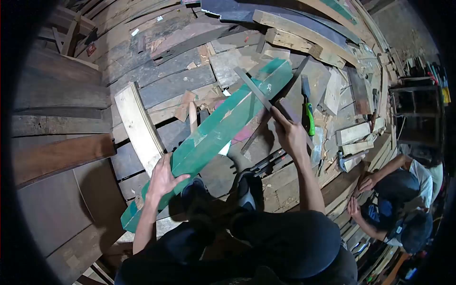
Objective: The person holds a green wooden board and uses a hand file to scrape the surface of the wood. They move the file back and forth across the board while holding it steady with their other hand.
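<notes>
A long green-painted wooden beam (223,126) slants across the middle, its near end by my left forearm. My left hand (163,179) grips its lower part, thumb spread on the top face and fingers over the left edge. Near the upper end, a flat metal blade (251,87), which looks like part of a carpenter's square, lies across the beam. My right hand (289,133) holds it at the beam's right side, index finger stretched along it; the other fingers are partly hidden. A chisel (309,111) with a bright green handle lies to the right of that hand.
A pale plank (137,124) lies left of the beam. Wood offcuts (304,42) pile up at the back. A hammer (342,161) lies at right. Beyond it, another person (403,190) sits with both hands on dark wood. Brown boards (66,159) stand at left.
</notes>
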The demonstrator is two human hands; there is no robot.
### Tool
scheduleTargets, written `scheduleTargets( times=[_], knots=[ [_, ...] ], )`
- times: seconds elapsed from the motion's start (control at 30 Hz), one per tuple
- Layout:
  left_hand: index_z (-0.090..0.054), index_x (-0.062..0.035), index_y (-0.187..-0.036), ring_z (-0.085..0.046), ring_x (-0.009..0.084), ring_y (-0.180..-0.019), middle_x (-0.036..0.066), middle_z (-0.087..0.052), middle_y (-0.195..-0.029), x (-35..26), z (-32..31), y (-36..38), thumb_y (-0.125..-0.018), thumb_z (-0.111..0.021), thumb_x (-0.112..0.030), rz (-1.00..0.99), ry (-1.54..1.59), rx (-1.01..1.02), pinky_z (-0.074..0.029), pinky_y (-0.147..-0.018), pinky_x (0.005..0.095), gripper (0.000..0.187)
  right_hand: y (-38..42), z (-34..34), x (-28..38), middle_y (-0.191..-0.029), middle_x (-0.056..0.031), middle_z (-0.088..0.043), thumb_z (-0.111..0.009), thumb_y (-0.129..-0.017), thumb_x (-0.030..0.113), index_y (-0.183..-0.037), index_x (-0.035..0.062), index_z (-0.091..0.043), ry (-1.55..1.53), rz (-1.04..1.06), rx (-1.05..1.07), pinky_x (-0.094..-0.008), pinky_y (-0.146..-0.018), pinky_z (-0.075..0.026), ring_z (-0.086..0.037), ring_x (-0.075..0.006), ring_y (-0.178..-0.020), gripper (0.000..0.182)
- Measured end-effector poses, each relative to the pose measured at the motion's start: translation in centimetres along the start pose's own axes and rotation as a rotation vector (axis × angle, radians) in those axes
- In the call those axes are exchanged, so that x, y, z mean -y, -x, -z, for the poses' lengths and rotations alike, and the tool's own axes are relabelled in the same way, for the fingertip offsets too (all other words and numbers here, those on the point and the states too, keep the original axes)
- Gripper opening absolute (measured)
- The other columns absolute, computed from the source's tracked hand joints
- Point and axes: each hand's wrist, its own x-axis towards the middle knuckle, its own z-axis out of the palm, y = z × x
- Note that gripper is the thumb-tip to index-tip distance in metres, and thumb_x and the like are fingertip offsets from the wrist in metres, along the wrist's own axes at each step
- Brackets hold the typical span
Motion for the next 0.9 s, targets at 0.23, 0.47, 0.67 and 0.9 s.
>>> scheduleTargets(
  times=[0.23, 0.47, 0.67, 0.9],
  knots=[
    [-0.046, 0.0072, -0.137, -0.062, 0.0496, -0.116, 0.033, -0.062, -0.122, 0.7, -1.1, 0.0, -0.068, -0.095, -0.033, -0.049, -0.030, -0.029, -0.051, -0.099, 0.0518, 0.094, 4.3, 2.0, -2.0, -0.101, -0.0181, -0.076, -0.066, -0.096, 0.015, -0.143, 0.0289, -0.062, -0.020, -0.125, 0.056, -0.0439, -0.076, -0.059, -0.074, -0.0379, -0.087, 0.049],
    [-0.048, 0.0091, -0.135, -0.061, 0.0483, -0.118, 0.032, -0.062, -0.123, -0.9, -0.7, 0.4, -0.067, -0.095, -0.033, 0.000, -0.045, -0.026, -0.051, -0.101, 0.0512, 0.092, -3.3, -0.4, 0.4, -0.098, -0.0215, -0.074, -0.067, -0.094, 0.016, -0.137, 0.0251, -0.067, 0.030, -0.129, 0.151, -0.0491, -0.074, -0.058, -0.071, -0.0437, -0.086, 0.044],
    [-0.047, 0.0088, -0.138, -0.061, 0.0482, -0.119, 0.033, -0.062, -0.124, 0.0, -0.3, 0.0, -0.069, -0.095, -0.036, 0.014, -0.018, 0.011, -0.050, -0.102, 0.0509, 0.096, 3.6, 1.9, -2.2, -0.109, -0.0195, -0.075, -0.067, -0.097, 0.019, -0.140, 0.0280, -0.065, -0.072, -0.108, 0.040, -0.0449, -0.082, -0.059, -0.073, -0.0405, -0.096, 0.044],
    [-0.047, 0.0085, -0.136, -0.063, 0.0479, -0.114, 0.031, -0.063, -0.122, -0.5, -0.9, 0.3, -0.068, -0.095, -0.034, -0.023, -0.077, -0.042, -0.052, -0.099, 0.0517, 0.094, -0.4, -0.2, -2.0, -0.088, -0.0181, -0.075, -0.068, -0.094, 0.017, -0.141, 0.0284, -0.064, -0.040, 0.069, -0.091, -0.0490, -0.070, -0.059, -0.072, -0.0424, -0.078, 0.048]
  ],
)
